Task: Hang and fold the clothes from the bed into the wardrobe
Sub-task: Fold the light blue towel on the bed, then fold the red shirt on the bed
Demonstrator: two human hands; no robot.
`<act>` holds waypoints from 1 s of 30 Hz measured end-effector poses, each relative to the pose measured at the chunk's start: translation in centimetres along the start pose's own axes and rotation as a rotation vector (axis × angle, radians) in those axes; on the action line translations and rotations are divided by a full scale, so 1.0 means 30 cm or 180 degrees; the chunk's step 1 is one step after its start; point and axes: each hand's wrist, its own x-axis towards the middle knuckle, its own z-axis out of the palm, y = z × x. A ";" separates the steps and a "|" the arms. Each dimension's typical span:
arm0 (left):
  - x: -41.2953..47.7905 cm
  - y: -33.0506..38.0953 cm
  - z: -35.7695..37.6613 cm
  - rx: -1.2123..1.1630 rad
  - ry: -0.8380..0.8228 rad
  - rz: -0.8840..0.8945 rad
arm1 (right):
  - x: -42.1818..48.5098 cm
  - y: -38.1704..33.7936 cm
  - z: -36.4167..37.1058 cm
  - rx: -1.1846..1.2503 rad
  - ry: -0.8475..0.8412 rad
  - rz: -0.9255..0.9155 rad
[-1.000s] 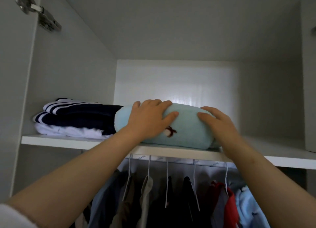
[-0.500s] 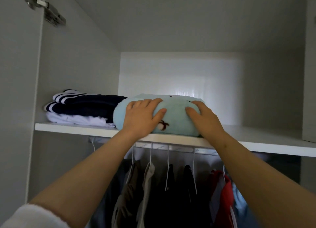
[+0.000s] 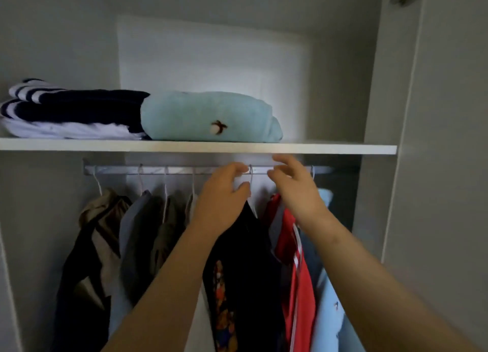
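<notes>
A folded light-blue fleece garment (image 3: 208,116) with a small dark embroidered mark lies on the white wardrobe shelf (image 3: 330,149), against a folded navy-and-white striped stack (image 3: 71,111). Both my hands hang below the shelf edge, in front of the hanging rail (image 3: 113,170). My left hand (image 3: 223,196) has its fingers loosely curled and apart, holding nothing. My right hand (image 3: 295,185) is also empty with spread fingers. Neither hand touches the fleece.
Several garments hang on white hangers under the rail: a beige-and-dark jacket (image 3: 97,235), a grey one (image 3: 137,235), a black one (image 3: 245,259), a red one (image 3: 295,272) and a light-blue one (image 3: 330,299). The shelf's right part is bare. A wardrobe side panel (image 3: 435,166) stands at right.
Both hands let go of the light-blue fleece and dropped below the shelf edge. The fleece stays on the shelf. The view has swung left and lower.
</notes>
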 end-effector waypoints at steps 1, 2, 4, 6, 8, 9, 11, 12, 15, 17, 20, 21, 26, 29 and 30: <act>-0.052 -0.009 0.020 -0.0121 -0.0139 -0.0079 | -0.063 0.024 -0.006 -0.0032 0.0076 0.0139; -0.106 -0.018 0.043 -0.0209 -0.0300 -0.0173 | -0.136 0.048 -0.013 -0.0051 0.0175 0.0298; -0.228 -0.038 0.086 -0.0414 -0.0631 -0.0379 | -0.295 0.102 -0.026 -0.0086 0.0369 0.0694; -0.360 -0.041 0.125 -0.0598 -0.0995 -0.0563 | -0.473 0.149 -0.048 -0.0217 0.0523 0.1170; -0.501 -0.031 0.154 -0.0750 -0.1403 -0.0697 | -0.656 0.181 -0.085 -0.0290 0.0684 0.1618; -0.566 -0.017 0.174 -0.0843 -0.1615 -0.0760 | -0.739 0.191 -0.113 -0.0268 0.0798 0.1822; -0.708 0.019 0.207 -0.0980 -0.2026 -0.0885 | -0.918 0.190 -0.163 -0.0257 0.1049 0.2227; -0.778 0.046 0.224 -0.1004 -0.2230 -0.0928 | -1.009 0.180 -0.188 -0.0272 0.1206 0.2400; -0.987 0.157 0.276 -0.1011 -0.2898 -0.0934 | -1.279 0.134 -0.273 -0.0338 0.1816 0.2790; -1.130 0.247 0.290 -0.1023 -0.3349 -0.0826 | -1.461 0.080 -0.332 -0.0373 0.2202 0.3044; -1.326 0.386 0.296 -0.1108 -0.3909 -0.0549 | -1.726 -0.035 -0.419 -0.0382 0.2847 0.3186; -1.391 0.440 0.296 -0.1134 -0.4074 -0.0471 | -1.814 -0.079 -0.447 -0.0395 0.3080 0.3215; -1.758 0.759 0.250 -0.1535 -0.4822 -0.0143 | -2.267 -0.310 -0.546 -0.0538 0.4028 0.3427; -2.026 0.967 0.168 -0.1714 -0.5267 0.0100 | -2.566 -0.473 -0.577 -0.0680 0.4519 0.3580; -2.119 1.036 0.132 -0.1773 -0.5437 0.0187 | -2.667 -0.531 -0.585 -0.0714 0.4701 0.3615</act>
